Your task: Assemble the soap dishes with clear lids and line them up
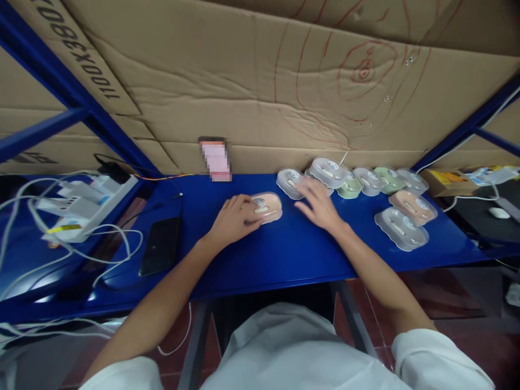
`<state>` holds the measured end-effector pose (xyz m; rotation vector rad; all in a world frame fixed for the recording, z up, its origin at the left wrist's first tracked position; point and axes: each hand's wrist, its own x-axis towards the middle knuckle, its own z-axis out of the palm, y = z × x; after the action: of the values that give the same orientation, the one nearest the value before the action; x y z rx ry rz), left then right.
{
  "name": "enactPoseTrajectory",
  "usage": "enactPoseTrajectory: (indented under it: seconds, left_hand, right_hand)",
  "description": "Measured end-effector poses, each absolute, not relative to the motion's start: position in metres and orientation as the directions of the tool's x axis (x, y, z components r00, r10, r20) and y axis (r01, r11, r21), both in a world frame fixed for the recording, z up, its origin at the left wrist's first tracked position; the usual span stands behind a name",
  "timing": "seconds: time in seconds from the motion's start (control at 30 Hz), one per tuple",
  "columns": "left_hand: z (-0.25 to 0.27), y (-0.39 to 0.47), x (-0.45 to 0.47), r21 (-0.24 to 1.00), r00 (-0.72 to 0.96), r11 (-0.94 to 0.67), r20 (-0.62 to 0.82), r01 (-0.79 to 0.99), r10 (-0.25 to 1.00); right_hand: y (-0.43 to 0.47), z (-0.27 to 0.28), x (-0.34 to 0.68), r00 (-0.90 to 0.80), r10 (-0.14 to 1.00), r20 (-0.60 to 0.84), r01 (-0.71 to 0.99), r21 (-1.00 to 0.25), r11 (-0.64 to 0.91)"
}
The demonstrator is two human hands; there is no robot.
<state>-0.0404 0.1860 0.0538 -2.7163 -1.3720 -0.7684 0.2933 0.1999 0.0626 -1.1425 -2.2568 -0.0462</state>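
My left hand (238, 218) grips the left end of a peach plastic case (271, 207) on the blue table, fingers behind and thumb in front. The case has a clear lid with a round label and a short white piece. Fingers apart and slightly blurred, my right hand (319, 205) reaches over the near side of a grey case (289, 183); whether it touches that case I cannot tell. Behind it, another grey case (328, 172) rests raised on what lies beneath. A green case (350, 187) is to its right.
Several more cases line the back right, with a peach case (418, 205) and a grey case (401, 230) nearer the front. A phone (216, 160) leans on the cardboard wall (195, 70). A dark phone (161, 245) lies left, beside white cables and a power strip (101, 206).
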Motion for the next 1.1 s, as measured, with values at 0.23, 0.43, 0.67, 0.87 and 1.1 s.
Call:
enactPoseTrajectory:
  seconds: [0.23,0.43,0.67,0.87,1.1]
  left_hand:
    - [0.056,0.198,-0.056,0.394,0.347,-0.509,0.414,0.765,0.841]
    - [0.045,0.205,-0.049,0.557,0.19,-0.441,0.451,0.704,0.872]
    - [0.052,0.192,-0.041,0.366,0.285,-0.528,0.543,0.766,0.79]
    - [0.05,0.181,-0.029,0.151,0.519,-0.614,0.401,0.775,0.754]
    - [0.052,0.177,-0.025,0.267,0.538,-0.632,0.35,0.727,0.767]
  right_hand:
    - [0.243,0.07,0.379,0.027,0.782,0.623,0.938,-0.287,0.196]
    - [0.25,0.057,0.372,0.054,0.757,0.651,0.841,-0.439,0.317]
    - [0.231,0.061,0.352,-0.007,0.719,0.695,0.932,-0.255,0.257]
    - [0.219,0.062,0.327,-0.196,0.779,0.596,0.937,-0.119,0.327]
    - [0.217,0.06,0.322,-0.169,0.796,0.581,0.946,-0.13,0.296]
